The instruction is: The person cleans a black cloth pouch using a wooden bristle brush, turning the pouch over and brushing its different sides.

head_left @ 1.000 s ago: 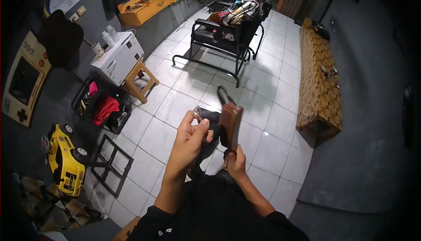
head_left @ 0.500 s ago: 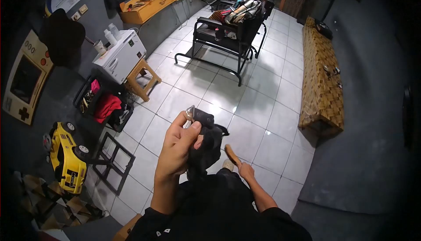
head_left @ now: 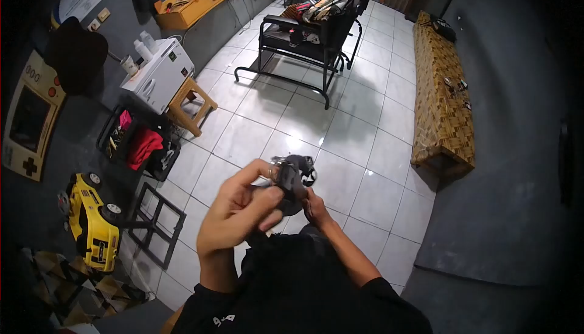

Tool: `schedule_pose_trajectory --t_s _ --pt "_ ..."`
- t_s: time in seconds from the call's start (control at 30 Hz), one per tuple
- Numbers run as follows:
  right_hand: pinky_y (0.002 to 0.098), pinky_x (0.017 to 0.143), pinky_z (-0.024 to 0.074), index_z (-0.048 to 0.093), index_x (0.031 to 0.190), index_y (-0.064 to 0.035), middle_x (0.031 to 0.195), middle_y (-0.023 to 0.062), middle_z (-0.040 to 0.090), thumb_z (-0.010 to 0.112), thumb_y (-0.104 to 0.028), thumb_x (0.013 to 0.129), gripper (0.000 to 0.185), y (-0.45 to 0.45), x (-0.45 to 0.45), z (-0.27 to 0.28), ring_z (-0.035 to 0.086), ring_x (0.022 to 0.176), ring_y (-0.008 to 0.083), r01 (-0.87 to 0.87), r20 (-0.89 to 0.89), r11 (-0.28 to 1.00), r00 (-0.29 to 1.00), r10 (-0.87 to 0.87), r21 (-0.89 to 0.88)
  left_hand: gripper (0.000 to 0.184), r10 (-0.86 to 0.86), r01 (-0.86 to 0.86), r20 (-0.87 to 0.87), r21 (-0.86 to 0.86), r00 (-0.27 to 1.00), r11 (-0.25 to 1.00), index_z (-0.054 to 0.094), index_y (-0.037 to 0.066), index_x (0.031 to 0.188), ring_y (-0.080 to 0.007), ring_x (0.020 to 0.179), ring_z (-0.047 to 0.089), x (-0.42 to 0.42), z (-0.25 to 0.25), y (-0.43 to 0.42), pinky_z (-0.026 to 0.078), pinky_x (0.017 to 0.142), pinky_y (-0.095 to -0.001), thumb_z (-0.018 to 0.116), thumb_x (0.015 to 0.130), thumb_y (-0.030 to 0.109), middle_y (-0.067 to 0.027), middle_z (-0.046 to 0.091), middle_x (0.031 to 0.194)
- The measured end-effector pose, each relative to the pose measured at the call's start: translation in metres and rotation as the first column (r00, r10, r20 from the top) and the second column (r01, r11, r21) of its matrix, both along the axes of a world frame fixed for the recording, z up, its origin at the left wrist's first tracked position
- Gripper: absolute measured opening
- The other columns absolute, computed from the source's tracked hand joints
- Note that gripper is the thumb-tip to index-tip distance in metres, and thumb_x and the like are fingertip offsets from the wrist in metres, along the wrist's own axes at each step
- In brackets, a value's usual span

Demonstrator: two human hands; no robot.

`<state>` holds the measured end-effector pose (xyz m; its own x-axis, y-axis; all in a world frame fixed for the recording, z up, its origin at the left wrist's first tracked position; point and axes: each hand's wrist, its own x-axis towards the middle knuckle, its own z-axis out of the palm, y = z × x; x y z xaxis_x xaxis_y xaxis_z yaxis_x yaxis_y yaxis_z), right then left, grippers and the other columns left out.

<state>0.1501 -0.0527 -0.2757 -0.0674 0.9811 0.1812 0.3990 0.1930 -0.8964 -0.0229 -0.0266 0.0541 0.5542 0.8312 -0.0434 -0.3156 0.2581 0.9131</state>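
Observation:
My left hand (head_left: 240,209) pinches a black strap-like item (head_left: 289,176) with a metal ring at its top, held up in front of my chest. Dark material hangs from it, and a black-and-white patch shows on its right side. Just behind and below it, my right hand (head_left: 315,207) is closed, close against the black item. The wooden-handled brush seen in that hand earlier is now largely hidden behind the item, so its contact with the item cannot be made out.
A black-framed chair (head_left: 298,45) with a striped cloth stands ahead. On the left are a white cabinet (head_left: 155,78) on a wooden stool (head_left: 191,107), a black cart (head_left: 131,142) and a yellow toy car (head_left: 91,224). A long woven-covered bench (head_left: 444,100) lines the right wall.
My right hand has risen from low on the right to the black item. My left hand has tilted the item, and the brush has passed from sight behind it.

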Motion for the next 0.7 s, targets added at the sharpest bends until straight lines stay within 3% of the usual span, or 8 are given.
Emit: schedule_pose_trajectory --t_s 0.1,0.17,0.23,0.33,0.43,0.53,0.63,0.7 --pt "0.0445 0.070 0.0467 0.046 0.107 -0.0025 0.088 0.0184 0.060 0.041 -0.023 0.093 0.025 -0.033 0.019 -0.072 0.058 0.086 0.0397 0.080 0.218 0.931 0.976 0.000 -0.357 0.013 0.083 -0.081 -0.020 0.061 0.996 0.995 0.045 0.001 0.102 -0.0023 0.048 0.034 -0.020 -0.003 0.005 0.025 0.044 -0.0185 0.047 0.089 0.001 0.0011 0.047 0.063" --pt "0.0483 0.073 0.0458 0.051 0.106 -0.0020 0.089 0.0198 0.063 0.040 -0.026 0.093 0.030 -0.068 0.049 -0.122 0.059 0.087 0.0402 0.033 0.571 0.909 0.788 0.232 -0.415 0.016 0.158 -0.159 0.017 0.042 0.987 0.986 0.045 0.002 0.102 -0.0019 0.047 0.032 -0.025 -0.006 0.006 0.022 0.044 -0.0185 0.051 0.088 0.005 0.0026 0.043 0.061" --pt "0.0479 0.074 0.0457 0.057 0.100 -0.0021 0.090 0.0230 0.062 0.037 -0.034 0.093 0.039 -0.077 0.054 -0.095 0.057 0.089 0.0421 0.416 0.559 0.545 0.820 0.120 -0.728 0.016 0.196 -0.197 0.033 0.042 0.980 0.979 0.046 0.003 0.103 -0.0018 0.046 0.030 -0.028 -0.012 0.011 0.021 0.043 -0.0185 0.051 0.088 0.006 0.0037 0.042 0.061" --pt "0.0477 0.073 0.0469 0.058 0.091 -0.0019 0.091 0.0231 0.062 0.036 -0.038 0.093 0.043 -0.083 0.055 -0.086 0.059 0.085 0.0408 0.430 0.545 0.607 0.838 0.006 -0.668 0.012 0.318 -0.279 -0.178 0.212 0.931 0.936 0.048 0.004 0.101 -0.0002 0.054 0.036 -0.014 -0.023 0.021 0.027 0.046 -0.0162 0.050 0.090 0.008 0.0035 0.045 0.071" --pt "0.0461 0.065 0.0473 0.055 0.084 0.0012 0.081 0.0229 0.062 0.035 -0.041 0.093 0.047 -0.071 0.039 -0.068 0.060 0.074 0.0410 0.453 0.420 0.749 0.871 -0.255 -0.483 0.012 0.430 -0.266 -0.410 0.398 0.804 0.878 0.050 0.003 0.101 -0.0032 0.062 0.045 -0.001 -0.036 0.027 0.038 0.053 -0.0184 0.047 0.092 0.010 -0.0003 0.053 0.080" --pt "0.0387 0.053 0.0448 0.051 0.081 0.0004 0.067 0.0139 0.059 0.041 -0.040 0.093 0.043 -0.046 0.023 -0.026 0.057 0.055 0.0284 0.406 0.014 0.756 0.885 -0.465 -0.513 0.013 0.458 -0.212 -0.565 0.447 0.686 0.869 0.049 0.000 0.100 -0.0077 0.057 0.048 0.007 -0.045 0.030 0.040 0.052 -0.0224 0.047 0.091 0.009 -0.0070 0.056 0.070" --pt "0.0287 0.046 0.0390 0.049 0.084 -0.0023 0.059 0.0032 0.049 0.046 -0.035 0.092 0.034 -0.021 0.009 0.000 0.046 0.048 0.0124 0.226 -0.454 0.745 0.672 -0.586 -0.627 0.012 0.441 -0.134 -0.636 0.470 0.633 0.872 0.049 0.000 0.099 -0.0113 0.056 0.053 0.012 -0.047 0.032 0.042 0.053 -0.0248 0.048 0.090 0.007 -0.0110 0.058 0.066" --pt "0.0222 0.043 0.0335 0.049 0.090 -0.0039 0.061 -0.0022 0.043 0.063 -0.028 0.083 0.029 -0.011 0.000 0.024 0.038 0.049 0.0053 0.318 -0.407 0.804 0.734 -0.544 -0.502 0.012 0.401 -0.102 -0.611 0.464 0.682 0.880 0.049 -0.001 0.098 -0.0130 0.056 0.056 0.013 -0.051 0.031 0.044 0.053 -0.0261 0.049 0.089 0.007 -0.0122 0.059 0.065"
